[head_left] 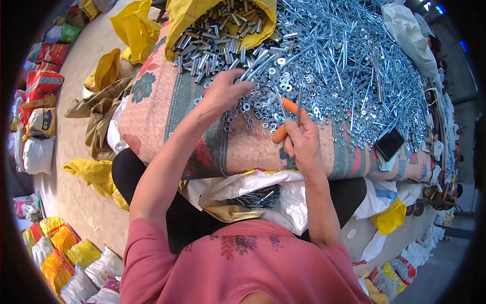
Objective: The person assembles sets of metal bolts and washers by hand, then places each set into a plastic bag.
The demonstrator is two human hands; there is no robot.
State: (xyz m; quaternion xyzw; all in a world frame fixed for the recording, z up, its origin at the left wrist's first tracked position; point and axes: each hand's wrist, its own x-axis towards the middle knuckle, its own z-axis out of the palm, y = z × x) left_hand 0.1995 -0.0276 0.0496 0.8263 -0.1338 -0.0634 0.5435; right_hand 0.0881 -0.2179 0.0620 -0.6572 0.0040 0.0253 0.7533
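Note:
My left hand (226,93) reaches over the heap with its fingers bent together around the ends of slim silver bolts (258,65). Part of this grip is hidden by the hand itself. My right hand (303,142) is closed on a tool with two rounded orange grips (292,107), whose exact kind I cannot make out. Thin silver shafts (280,101) stick up beside the orange parts. Under and between both hands lie loose flat washers (246,107) and nuts. Short metal sleeves (202,63) spill out of a yellow sack (177,23) beyond my left hand.
A large pile of long bolts (334,40) covers the far right of the flower-patterned cloth (253,152). A black phone-like object (390,144) rests near its right edge. White sacking (291,197) lies over my lap. Filled bags (66,258) line the floor at left.

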